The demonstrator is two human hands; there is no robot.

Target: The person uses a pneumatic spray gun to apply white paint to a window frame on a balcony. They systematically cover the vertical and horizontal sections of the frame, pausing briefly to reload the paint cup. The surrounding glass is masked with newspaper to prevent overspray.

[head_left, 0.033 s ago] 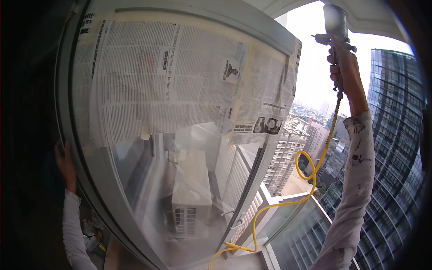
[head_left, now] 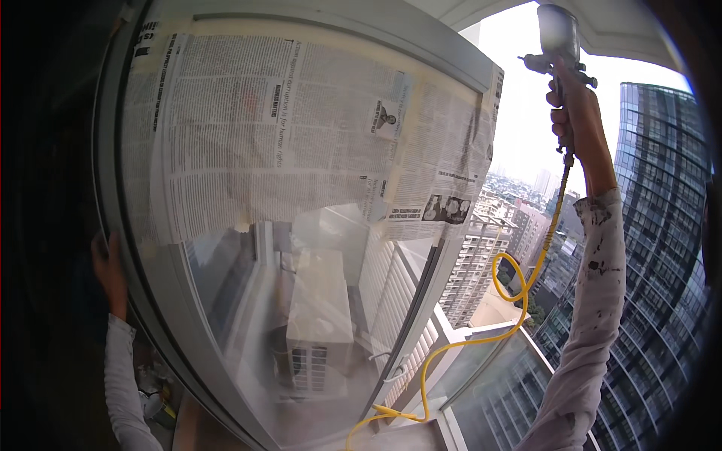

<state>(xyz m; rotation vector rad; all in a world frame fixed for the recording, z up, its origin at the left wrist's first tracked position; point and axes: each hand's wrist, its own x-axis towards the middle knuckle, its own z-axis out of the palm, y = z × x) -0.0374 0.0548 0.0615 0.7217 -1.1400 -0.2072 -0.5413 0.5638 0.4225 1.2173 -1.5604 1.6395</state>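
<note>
My right hand is raised at the upper right, its fingers wrapped round the handle of a spray gun. The gun has a grey metal cup on top, and its nozzle points left toward the panel. A yellow air hose hangs from the handle and loops downward. At the left, my left hand reaches up beside the edge of a grey door frame, fingers stretched and apart, partly lost in shadow. Taped newspaper masks the upper glass of this framed panel, with bare glass below it.
Through the glass I see a boxy white outdoor air-conditioning unit and white louvres. A glass balcony railing stands at the lower right, with tall buildings beyond. Blurred clutter lies at the lower left.
</note>
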